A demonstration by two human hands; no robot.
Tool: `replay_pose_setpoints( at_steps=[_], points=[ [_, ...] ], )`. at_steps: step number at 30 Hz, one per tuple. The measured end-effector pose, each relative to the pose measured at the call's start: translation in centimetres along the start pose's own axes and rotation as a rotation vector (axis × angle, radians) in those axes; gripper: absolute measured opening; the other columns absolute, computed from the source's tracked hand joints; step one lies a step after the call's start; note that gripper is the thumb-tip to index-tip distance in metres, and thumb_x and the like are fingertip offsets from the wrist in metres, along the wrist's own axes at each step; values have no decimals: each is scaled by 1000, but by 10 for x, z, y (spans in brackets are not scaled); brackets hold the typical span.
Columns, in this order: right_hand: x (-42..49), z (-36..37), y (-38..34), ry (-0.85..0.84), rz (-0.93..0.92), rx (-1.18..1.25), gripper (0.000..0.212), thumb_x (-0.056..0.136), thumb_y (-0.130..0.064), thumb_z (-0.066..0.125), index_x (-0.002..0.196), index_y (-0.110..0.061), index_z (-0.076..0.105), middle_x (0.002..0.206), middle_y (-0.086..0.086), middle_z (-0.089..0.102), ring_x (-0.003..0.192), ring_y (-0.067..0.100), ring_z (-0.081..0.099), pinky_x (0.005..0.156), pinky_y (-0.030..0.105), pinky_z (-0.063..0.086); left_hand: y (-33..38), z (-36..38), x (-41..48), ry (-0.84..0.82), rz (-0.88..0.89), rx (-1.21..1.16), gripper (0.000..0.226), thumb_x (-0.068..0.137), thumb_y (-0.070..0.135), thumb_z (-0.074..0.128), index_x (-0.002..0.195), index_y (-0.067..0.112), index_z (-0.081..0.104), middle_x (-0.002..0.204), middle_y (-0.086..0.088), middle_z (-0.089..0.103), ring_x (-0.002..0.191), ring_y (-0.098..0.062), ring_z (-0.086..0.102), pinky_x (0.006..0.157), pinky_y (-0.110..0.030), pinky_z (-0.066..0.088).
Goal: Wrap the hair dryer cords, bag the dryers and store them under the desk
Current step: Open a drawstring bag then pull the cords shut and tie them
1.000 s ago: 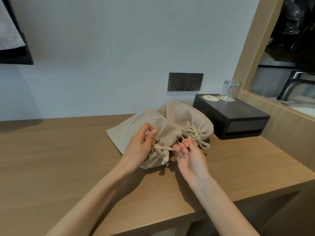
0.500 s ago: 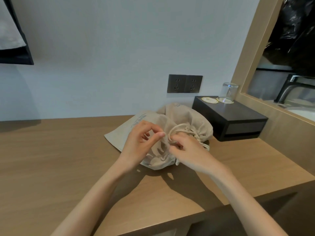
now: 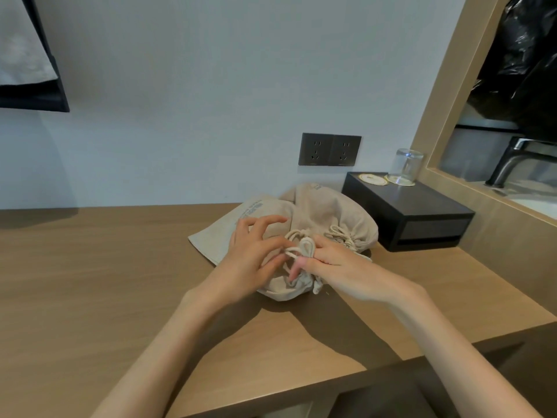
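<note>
Closest to me, my forearms come in over the front edge of the desk (image 3: 105,282) and meet at the neck of the near bag (image 3: 280,289), which lies on its side with its gathered mouth turned toward me so I can work on it. My right hand (image 3: 334,267) has the drawstring (image 3: 304,247) looped over its curled fingers, holding the loop open. My left hand (image 3: 253,257) pinches the cord beside that loop with thumb and fingertips, its forefinger lifted clear. I judge this to be the tying of the knot, both hands close together because the cord is short. No dryer shows. The bag's bulge suggests one is inside. Touching it behind lies the far bag (image 3: 331,209), also bulging, its own cord (image 3: 340,238) bunched at the neck and seemingly tied, set aside until both can go under the desk. Farther right, a black box (image 3: 416,212) stands against the wall, carrying an upturned glass (image 3: 405,167) on one coaster and a bare coaster (image 3: 369,178) beside it. Above it is a double socket (image 3: 330,149), with nothing plugged in.
</note>
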State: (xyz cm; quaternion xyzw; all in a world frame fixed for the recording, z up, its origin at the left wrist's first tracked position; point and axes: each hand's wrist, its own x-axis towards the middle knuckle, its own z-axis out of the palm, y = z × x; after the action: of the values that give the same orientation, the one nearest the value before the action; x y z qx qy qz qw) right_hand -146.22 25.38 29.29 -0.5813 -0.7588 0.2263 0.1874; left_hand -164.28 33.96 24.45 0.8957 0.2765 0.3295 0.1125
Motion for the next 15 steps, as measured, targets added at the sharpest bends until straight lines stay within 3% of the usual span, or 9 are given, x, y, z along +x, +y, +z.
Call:
replay_pose_setpoints(
  at_steps=[2, 5, 7, 8, 11, 13, 15],
  points=[
    [0, -1, 1, 36, -19, 59, 39, 101, -37, 36, 89, -29, 72, 115, -3, 52, 112, 2, 46, 102, 26, 32, 2, -1, -1, -18, -23, -14, 28, 86, 55, 35, 85, 39, 59, 137, 16, 39, 117, -6, 16, 102, -39, 24],
    [-1, -4, 4, 165, 7, 260, 41, 101, -31, 39, 83, -14, 71, 93, -5, 63, 91, 2, 58, 87, 22, 42, 10, -10, 2, -3, -54, -149, 31, 90, 55, 28, 75, 40, 51, 117, 20, 52, 115, -4, 33, 99, -29, 24],
    [-2, -7, 8, 275, 97, 396, 44, 99, -31, 42, 73, -2, 64, 67, -4, 57, 63, 0, 54, 69, 20, 42, 16, -14, 3, 58, -41, -263, 38, 93, 49, 30, 75, 26, 54, 86, 10, 59, 91, -6, 49, 85, -23, 33],
    [-2, -9, 11, 312, 145, 467, 45, 98, -31, 43, 74, 1, 63, 64, -5, 59, 61, 1, 54, 68, 18, 43, 20, -17, 4, 86, -32, -305, 38, 94, 46, 33, 74, 21, 54, 74, 6, 57, 78, -10, 51, 74, -19, 35],
    [-4, -13, 23, 352, 241, 675, 39, 97, -32, 48, 92, 0, 69, 77, -4, 71, 81, 11, 65, 84, 23, 47, 27, -23, 2, 132, -75, -398, 29, 97, 36, 44, 73, 23, 54, 66, -2, 51, 58, -9, 40, 55, -17, 29],
    [-9, -17, 28, 309, 282, 712, 34, 95, -35, 51, 99, -8, 71, 88, 4, 73, 95, 20, 67, 96, 33, 43, 32, -25, 1, 109, -77, -436, 27, 98, 28, 48, 73, 23, 58, 64, -1, 49, 55, -5, 35, 52, -16, 26],
    [-13, -20, 31, 245, 320, 766, 31, 95, -33, 52, 104, -10, 70, 93, 6, 73, 96, 19, 68, 99, 34, 42, 39, -26, -1, 44, -57, -451, 26, 97, 26, 50, 74, 23, 63, 60, 7, 47, 53, -3, 35, 52, -14, 25]
  ],
)
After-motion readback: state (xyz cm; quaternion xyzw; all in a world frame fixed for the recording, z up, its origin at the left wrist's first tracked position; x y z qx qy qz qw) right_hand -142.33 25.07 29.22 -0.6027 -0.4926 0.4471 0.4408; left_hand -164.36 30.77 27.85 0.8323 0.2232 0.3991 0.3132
